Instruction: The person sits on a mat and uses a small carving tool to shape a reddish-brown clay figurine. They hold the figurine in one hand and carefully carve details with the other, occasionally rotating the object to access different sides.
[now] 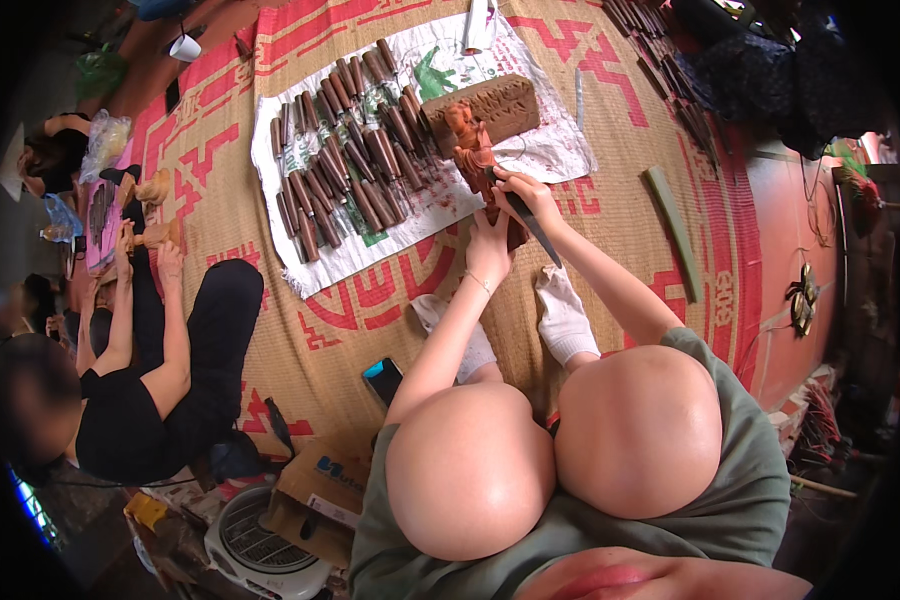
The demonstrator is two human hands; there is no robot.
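My left hand [489, 250] is closed round the lower part of a reddish-brown carved wooden figurine [475, 150], which leans away from me above the mat. Against the figurine's near side, my right hand [526, 195] grips a dark, tapered file-like tool [542, 237]; its narrow end points back toward me. Which part of the tool touches the wood is hidden by my fingers. Just behind the figurine lies a brown block [510, 105] with a rough carved surface. Rows of carving chisels [355, 140] with dark wooden handles rest left of it on a white woven sack [295, 275].
A red-patterned straw mat [610, 230] covers the floor. On its right lie a green strip [675, 232] and more dark tools [685, 105]. At left, a co-worker [130, 400] handles a pale wooden carving [157, 232]. A phone [382, 378], cardboard box [320, 492] and fan [270, 540] are near my left side.
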